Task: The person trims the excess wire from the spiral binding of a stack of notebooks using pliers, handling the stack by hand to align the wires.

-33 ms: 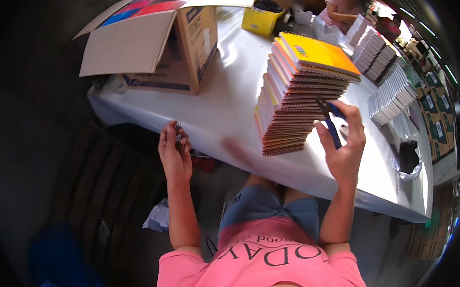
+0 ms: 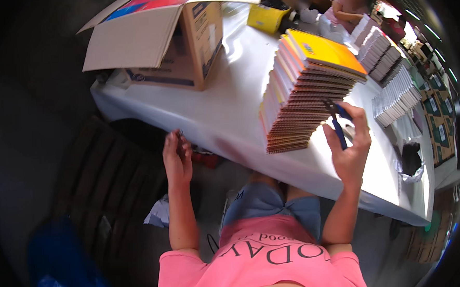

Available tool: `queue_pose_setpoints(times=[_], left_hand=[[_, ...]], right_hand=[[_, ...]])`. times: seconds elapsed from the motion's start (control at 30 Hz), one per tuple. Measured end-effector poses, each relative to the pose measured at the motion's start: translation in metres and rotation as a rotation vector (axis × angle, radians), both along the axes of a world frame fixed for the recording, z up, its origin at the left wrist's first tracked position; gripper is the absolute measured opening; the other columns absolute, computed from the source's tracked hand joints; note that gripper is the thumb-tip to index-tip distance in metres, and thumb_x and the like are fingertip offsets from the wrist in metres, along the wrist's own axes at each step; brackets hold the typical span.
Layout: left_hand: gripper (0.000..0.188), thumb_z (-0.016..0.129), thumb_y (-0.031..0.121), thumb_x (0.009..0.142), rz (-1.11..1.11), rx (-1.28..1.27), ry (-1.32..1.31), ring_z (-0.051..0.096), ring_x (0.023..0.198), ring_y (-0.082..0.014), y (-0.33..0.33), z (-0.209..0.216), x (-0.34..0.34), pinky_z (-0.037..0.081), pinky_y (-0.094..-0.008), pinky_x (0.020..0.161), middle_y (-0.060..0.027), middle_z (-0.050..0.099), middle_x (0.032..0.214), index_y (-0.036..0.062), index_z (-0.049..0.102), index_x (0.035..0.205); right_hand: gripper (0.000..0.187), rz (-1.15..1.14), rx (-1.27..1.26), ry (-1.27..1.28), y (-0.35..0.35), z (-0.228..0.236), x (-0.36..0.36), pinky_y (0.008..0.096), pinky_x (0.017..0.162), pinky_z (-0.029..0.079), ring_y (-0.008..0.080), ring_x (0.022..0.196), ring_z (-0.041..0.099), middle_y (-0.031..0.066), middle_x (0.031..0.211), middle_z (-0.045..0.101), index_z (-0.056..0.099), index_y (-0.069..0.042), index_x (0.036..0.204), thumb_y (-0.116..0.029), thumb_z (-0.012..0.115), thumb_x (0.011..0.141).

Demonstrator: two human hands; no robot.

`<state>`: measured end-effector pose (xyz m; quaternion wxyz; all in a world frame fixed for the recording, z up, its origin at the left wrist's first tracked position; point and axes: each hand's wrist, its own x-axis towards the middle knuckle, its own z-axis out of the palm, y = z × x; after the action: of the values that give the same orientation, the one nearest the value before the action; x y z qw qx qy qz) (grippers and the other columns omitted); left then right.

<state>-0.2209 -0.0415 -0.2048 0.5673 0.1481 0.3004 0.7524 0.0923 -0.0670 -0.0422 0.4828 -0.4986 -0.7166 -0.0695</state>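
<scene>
My right hand [image 2: 353, 150] grips a pair of pliers [image 2: 339, 131] with dark blue handles. Their dark jaws point up at the wire-bound edges of a tall, leaning stack of spiral notebooks [image 2: 310, 95]. A yellow-orange cover [image 2: 326, 52] tops this stack; whether the jaws touch a binding I cannot tell. Off the table's near left edge, my left hand [image 2: 177, 159] is raised with its fingers curled round a small piece of dark coiled wire [image 2: 180, 134], mostly hidden by the fingers.
An open cardboard box [image 2: 183, 52] stands on the white-covered table [image 2: 239, 112] at the back left. Behind the stack is a yellow container [image 2: 266, 19]. More spiral-bound stacks [image 2: 396, 98] line the right side, near a plastic bag [image 2: 412, 162]. A person [image 2: 345, 7] sits across the table.
My left hand has turned slightly, and less of the wire coil shows between its fingers. My right hand keeps the pliers beside the stack. The whole view has shifted a little.
</scene>
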Motion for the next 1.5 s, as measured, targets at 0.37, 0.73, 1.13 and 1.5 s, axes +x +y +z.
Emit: queue_pose_setpoints(times=[0.37, 0.73, 1.13, 1.5], left_hand=[[0.042, 0.060, 0.042, 0.087, 0.358, -0.819, -0.287, 0.058, 0.099, -0.0301, -0.123, -0.287, -0.129, 0.051, -0.0453, 0.087, -0.0117, 0.060, 0.107, 0.0052, 0.058, 0.107], [0.044, 0.055, 0.034, 0.094, 0.441, -0.150, 1.118, 0.031, 0.133, -0.0347, 0.004, -0.073, -0.016, 0.029, -0.0419, 0.106, -0.0191, 0.026, 0.146, 0.0093, 0.052, 0.130], [0.049, 0.037, 0.050, 0.096, 0.289, 0.997, 1.182, 0.017, 0.140, -0.0345, 0.101, 0.162, 0.137, 0.017, -0.0470, 0.113, -0.0171, 0.019, 0.151, 0.0179, 0.062, 0.124], [0.036, 0.042, 0.038, 0.098, 0.066, 1.017, 1.031, 0.042, 0.121, -0.0328, 0.117, 0.137, 0.154, 0.036, -0.0431, 0.101, -0.0155, 0.030, 0.132, 0.0121, 0.055, 0.119]], right_hand=[[0.039, 0.092, -0.233, 0.034, -0.011, -0.026, 0.021, 0.0331, 0.089, 0.044, 0.0214, 0.100, 0.058, 0.0103, 0.104, 0.060, 0.057, 0.001, 0.116, -0.013, 0.069, 0.082], [0.040, 0.032, -0.080, -0.014, -0.026, -0.034, 0.034, 0.0416, 0.090, 0.041, 0.0310, 0.100, 0.053, 0.0137, 0.109, 0.057, 0.057, -0.005, 0.116, -0.016, 0.069, 0.079], [0.039, -0.291, 0.135, -0.186, -0.007, 0.008, -0.026, 0.0411, 0.093, 0.035, 0.0277, 0.107, 0.051, 0.0108, 0.116, 0.055, 0.061, -0.017, 0.122, -0.031, 0.065, 0.085], [0.041, -0.289, 0.096, -0.134, 0.006, -0.003, -0.033, 0.0413, 0.083, 0.036, 0.0257, 0.098, 0.051, 0.0094, 0.110, 0.054, 0.061, -0.021, 0.121, -0.032, 0.068, 0.083]])
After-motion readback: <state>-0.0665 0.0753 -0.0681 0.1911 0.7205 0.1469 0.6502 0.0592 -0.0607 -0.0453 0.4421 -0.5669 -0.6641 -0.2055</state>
